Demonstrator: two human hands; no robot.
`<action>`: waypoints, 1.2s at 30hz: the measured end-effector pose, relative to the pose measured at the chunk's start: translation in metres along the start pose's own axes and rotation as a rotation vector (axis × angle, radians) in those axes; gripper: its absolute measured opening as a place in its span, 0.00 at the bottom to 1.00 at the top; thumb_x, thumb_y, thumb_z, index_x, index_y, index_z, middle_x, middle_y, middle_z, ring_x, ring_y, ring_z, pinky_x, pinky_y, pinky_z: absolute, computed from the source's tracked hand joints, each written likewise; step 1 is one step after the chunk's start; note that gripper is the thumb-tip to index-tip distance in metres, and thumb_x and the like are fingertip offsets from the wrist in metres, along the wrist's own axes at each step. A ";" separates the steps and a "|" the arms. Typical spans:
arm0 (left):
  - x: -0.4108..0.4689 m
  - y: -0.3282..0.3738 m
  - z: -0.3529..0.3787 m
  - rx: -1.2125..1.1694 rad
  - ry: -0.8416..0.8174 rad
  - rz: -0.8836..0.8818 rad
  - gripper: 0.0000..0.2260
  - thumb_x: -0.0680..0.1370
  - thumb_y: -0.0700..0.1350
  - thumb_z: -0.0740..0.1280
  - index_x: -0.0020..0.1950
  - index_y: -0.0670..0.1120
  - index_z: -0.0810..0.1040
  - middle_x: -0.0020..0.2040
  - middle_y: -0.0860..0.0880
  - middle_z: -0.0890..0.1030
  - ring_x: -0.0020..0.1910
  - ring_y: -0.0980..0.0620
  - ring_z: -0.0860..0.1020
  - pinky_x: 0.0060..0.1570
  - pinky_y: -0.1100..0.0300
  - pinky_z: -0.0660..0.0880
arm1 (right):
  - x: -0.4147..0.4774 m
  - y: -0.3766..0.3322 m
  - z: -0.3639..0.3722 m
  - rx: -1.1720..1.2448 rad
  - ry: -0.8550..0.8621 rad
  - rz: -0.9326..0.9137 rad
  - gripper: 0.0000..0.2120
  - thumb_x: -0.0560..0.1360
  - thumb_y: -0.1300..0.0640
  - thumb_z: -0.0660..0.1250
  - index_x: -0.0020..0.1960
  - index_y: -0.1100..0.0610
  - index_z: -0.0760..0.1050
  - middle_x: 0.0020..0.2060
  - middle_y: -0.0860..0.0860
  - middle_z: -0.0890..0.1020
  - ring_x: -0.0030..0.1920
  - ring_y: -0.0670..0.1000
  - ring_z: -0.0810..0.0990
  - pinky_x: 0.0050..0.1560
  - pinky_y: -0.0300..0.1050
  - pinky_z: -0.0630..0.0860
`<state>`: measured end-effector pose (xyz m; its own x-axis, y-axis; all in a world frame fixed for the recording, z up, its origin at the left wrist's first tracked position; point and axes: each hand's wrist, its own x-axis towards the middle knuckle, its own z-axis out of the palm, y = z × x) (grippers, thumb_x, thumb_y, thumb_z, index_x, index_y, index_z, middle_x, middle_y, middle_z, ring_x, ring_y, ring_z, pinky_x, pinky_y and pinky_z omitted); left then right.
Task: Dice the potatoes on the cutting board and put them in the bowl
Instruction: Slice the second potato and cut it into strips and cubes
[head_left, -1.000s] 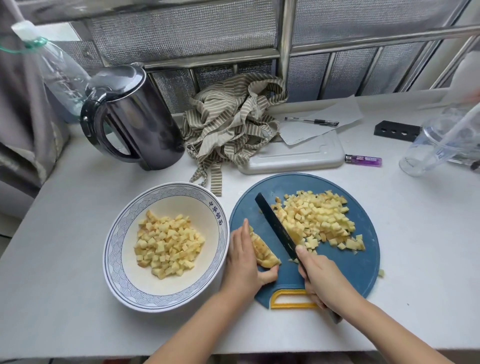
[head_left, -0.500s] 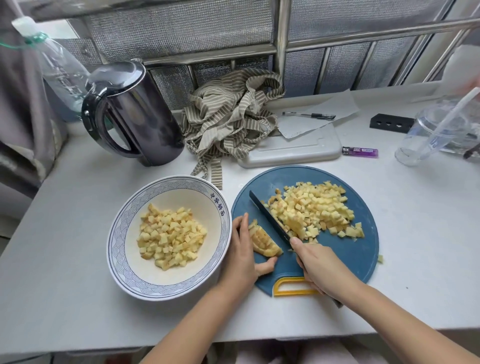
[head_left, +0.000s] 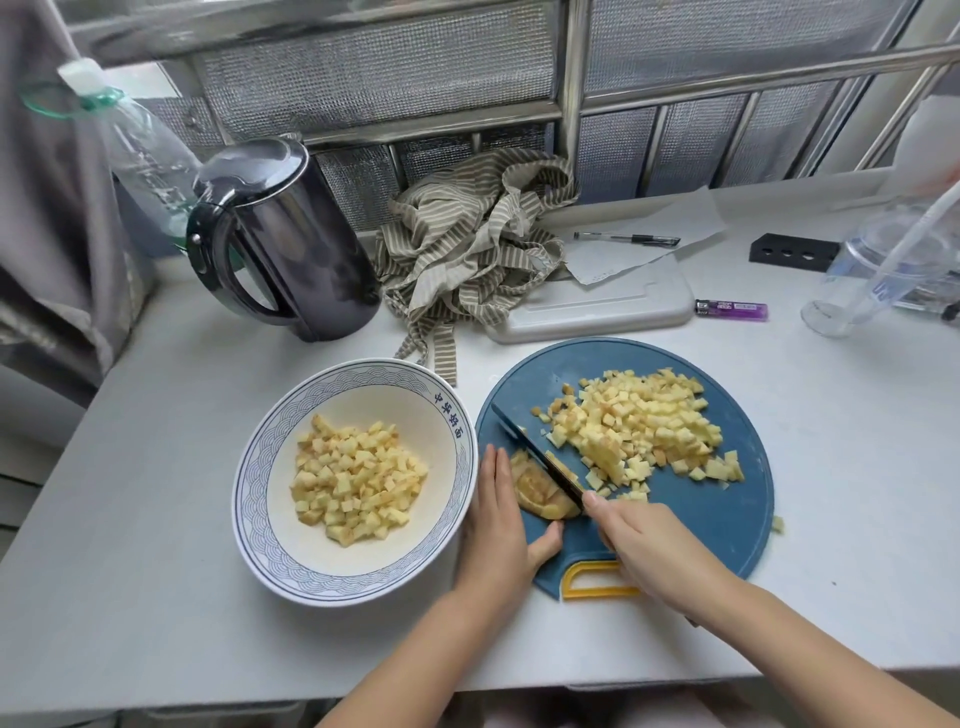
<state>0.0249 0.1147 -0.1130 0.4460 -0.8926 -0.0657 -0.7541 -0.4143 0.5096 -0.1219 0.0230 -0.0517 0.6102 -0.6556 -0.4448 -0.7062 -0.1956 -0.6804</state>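
Observation:
A round blue cutting board (head_left: 717, 525) with a yellow handle lies on the white counter. A heap of diced potato (head_left: 639, 426) covers its far half. At the board's left edge my left hand (head_left: 501, 525) holds a sliced potato piece (head_left: 540, 493) between straight fingers and thumb. My right hand (head_left: 649, 545) grips the handle of a black-bladed knife (head_left: 540, 454), whose blade lies across that piece. Left of the board stands a white bowl (head_left: 270, 493) with a blue rim, holding diced potato (head_left: 353, 483).
Behind the bowl stand a dark kettle (head_left: 291, 244) and a plastic bottle (head_left: 140, 150). A striped cloth (head_left: 478, 234), a white tray (head_left: 597, 309), a purple lighter (head_left: 732, 310) and a clear cup (head_left: 872, 275) lie behind the board. One stray cube (head_left: 777, 524) sits off the board's right edge.
The knife has come down from beside the dice heap onto the potato piece my left hand steadies. Both hands stay at the board's near left.

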 end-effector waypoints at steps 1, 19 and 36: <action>0.000 -0.002 0.001 -0.019 0.010 0.027 0.48 0.66 0.69 0.48 0.78 0.41 0.44 0.78 0.48 0.42 0.69 0.64 0.32 0.63 0.73 0.26 | -0.001 0.001 -0.002 0.018 0.009 -0.002 0.24 0.82 0.41 0.51 0.34 0.56 0.63 0.28 0.50 0.67 0.30 0.47 0.65 0.35 0.45 0.61; -0.001 0.009 0.012 -0.123 0.121 -0.022 0.41 0.74 0.67 0.46 0.76 0.38 0.55 0.74 0.40 0.60 0.75 0.45 0.54 0.74 0.56 0.47 | -0.025 0.005 0.000 -0.004 -0.022 -0.072 0.25 0.81 0.40 0.48 0.34 0.56 0.63 0.28 0.49 0.68 0.31 0.46 0.66 0.37 0.46 0.62; 0.001 0.008 0.030 0.122 0.220 -0.031 0.31 0.81 0.58 0.49 0.71 0.34 0.61 0.67 0.34 0.70 0.68 0.41 0.59 0.72 0.52 0.53 | -0.027 0.001 -0.006 -0.060 -0.068 -0.069 0.24 0.83 0.42 0.47 0.34 0.55 0.60 0.29 0.48 0.66 0.32 0.47 0.64 0.37 0.46 0.60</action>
<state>0.0050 0.1054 -0.1353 0.5542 -0.8243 0.1157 -0.7849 -0.4713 0.4021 -0.1414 0.0365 -0.0371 0.6792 -0.5888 -0.4381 -0.6810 -0.2830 -0.6754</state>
